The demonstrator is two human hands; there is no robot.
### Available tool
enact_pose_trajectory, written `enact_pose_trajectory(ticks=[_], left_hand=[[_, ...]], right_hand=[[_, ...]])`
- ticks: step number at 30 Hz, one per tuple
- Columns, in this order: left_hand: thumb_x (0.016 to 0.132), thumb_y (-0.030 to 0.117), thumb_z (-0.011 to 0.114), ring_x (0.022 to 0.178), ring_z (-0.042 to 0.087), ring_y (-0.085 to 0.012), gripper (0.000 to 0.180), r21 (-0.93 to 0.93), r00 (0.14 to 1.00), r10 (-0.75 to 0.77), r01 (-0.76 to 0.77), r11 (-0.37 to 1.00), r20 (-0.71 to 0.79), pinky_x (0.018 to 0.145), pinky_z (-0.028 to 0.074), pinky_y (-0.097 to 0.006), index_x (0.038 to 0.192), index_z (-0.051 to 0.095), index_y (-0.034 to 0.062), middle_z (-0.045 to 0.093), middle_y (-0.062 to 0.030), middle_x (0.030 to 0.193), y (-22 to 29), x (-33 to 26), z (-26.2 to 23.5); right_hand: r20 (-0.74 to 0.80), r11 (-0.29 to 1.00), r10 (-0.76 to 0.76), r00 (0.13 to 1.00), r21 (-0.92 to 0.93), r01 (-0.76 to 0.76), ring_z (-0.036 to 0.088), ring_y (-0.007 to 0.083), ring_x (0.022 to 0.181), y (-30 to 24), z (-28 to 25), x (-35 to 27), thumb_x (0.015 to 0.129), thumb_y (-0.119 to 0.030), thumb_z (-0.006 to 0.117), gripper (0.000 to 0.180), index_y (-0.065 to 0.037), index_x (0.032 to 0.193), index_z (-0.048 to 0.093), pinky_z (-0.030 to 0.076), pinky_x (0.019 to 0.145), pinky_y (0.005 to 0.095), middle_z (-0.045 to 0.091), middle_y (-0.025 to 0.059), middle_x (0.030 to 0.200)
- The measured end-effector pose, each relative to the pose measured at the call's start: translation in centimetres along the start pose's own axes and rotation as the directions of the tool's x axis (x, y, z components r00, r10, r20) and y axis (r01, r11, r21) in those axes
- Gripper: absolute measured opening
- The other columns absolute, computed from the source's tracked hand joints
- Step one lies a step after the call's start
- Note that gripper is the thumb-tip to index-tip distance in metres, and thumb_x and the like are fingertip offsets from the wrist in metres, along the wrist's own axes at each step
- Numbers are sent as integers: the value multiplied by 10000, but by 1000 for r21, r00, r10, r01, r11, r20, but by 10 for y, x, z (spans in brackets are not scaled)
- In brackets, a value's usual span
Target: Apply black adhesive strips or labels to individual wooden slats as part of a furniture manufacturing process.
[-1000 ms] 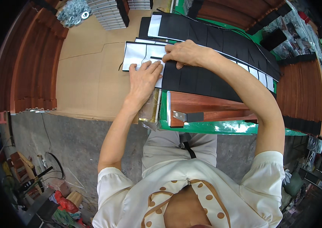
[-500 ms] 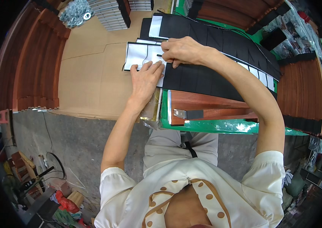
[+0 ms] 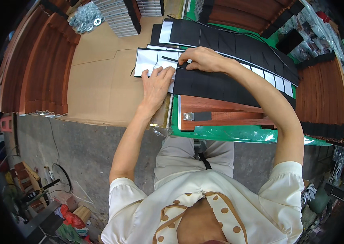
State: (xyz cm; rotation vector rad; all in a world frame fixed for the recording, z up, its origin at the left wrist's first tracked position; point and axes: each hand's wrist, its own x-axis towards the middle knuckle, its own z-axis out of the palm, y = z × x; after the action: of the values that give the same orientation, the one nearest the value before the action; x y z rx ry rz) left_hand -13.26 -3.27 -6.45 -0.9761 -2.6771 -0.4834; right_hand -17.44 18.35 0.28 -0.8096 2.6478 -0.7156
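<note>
A: Left hand [image 3: 157, 83], fingers slightly spread, presses the white panel [image 3: 146, 62] at the black sheet's [image 3: 214, 86] left end; right hand [image 3: 198, 60] seems to pinch a thin black strip [image 3: 168, 59] there, fingertips partly hidden.

B: Adjusting the strip, I'd judge; that calls for steady pressure.

A: Its long axis roughly follows the sheet's, free end leftward!
</note>
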Motion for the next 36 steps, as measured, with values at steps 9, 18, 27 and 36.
enact_pose_trajectory(ticks=[9,18,27,36], left_hand=[[828,102,509,1074,534,-229,341,33,979,188,-186,982,-85,941,335,-403,1161,572,137,596,-43,1174,-13,-1,6],[834,115,515,1078,533,-219,320,37,983,156,-154,987,-96,937,337,-405,1142,594,147,596,-28,1176,-12,-3,10],[833,84,537,1080,532,-233,356,20,982,166,-164,986,-88,941,329,-418,1182,565,149,596,-49,1172,-8,3,7],[869,7,512,853,632,-267,289,-534,897,-307,97,840,-319,727,494,-339,1156,543,7,642,-135,965,-4,11,-64]], right_hand=[[-33,984,-24,999,-176,18,606,319,934,-13,7,7,778,-181,690,262,-33,969,590,496,784,421,623,123,972],[-26,885,-96,995,-460,74,671,364,767,-10,24,17,746,-55,579,132,43,774,663,546,650,414,656,241,809],[-155,788,525,837,461,-409,620,116,605,12,-23,-2,842,-202,553,255,8,818,694,509,600,251,631,78,631],[-478,940,267,837,319,-118,630,125,634,-78,-53,-95,850,-157,605,169,-12,882,687,508,592,283,655,68,696]])
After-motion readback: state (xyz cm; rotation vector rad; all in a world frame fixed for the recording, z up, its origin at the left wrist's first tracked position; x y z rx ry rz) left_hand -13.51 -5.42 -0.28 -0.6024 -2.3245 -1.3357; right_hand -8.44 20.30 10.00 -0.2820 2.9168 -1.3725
